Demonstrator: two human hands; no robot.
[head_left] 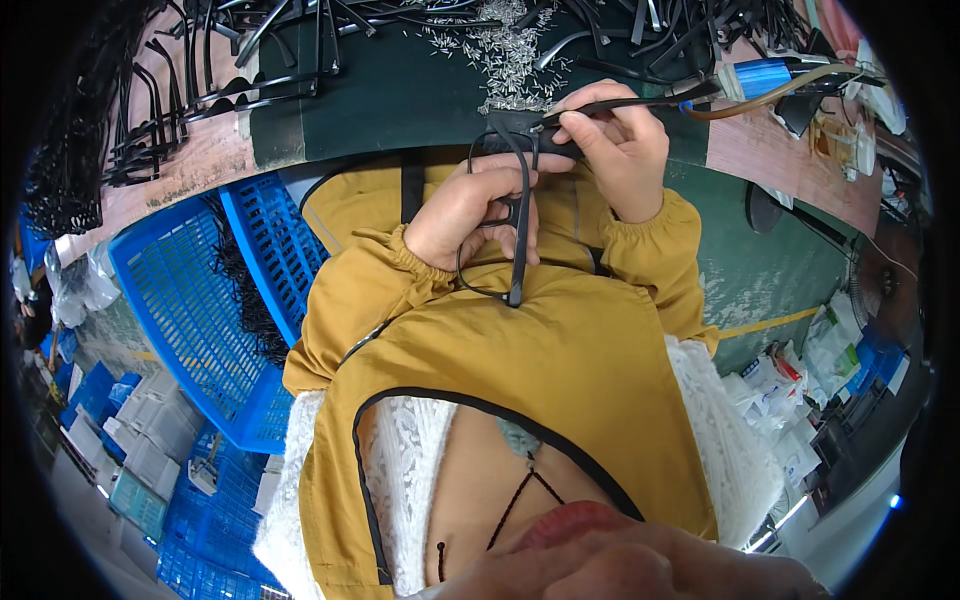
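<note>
My left hand (460, 215) is closed around a black eyeglass frame (522, 235), held just in front of the table edge. One dark temple of that frame points down toward my apron. My right hand (632, 150) pinches another black temple (665, 99) between thumb and fingers. Its hinge end meets the upper corner of the frame, and its long end reaches out to the right. Under the hinge, a small dark block (515, 122) sits at the table edge, partly covered by the frame. Beyond it lies a heap of tiny silvery screws (512, 65).
Loose black temples (690, 40) are piled at the back right. Rows of black frames (240, 100) lie at the left. A blue-bodied tool (760, 78) with a tan cord rests at right. Blue baskets (180, 300) holding dark parts stand left of my lap.
</note>
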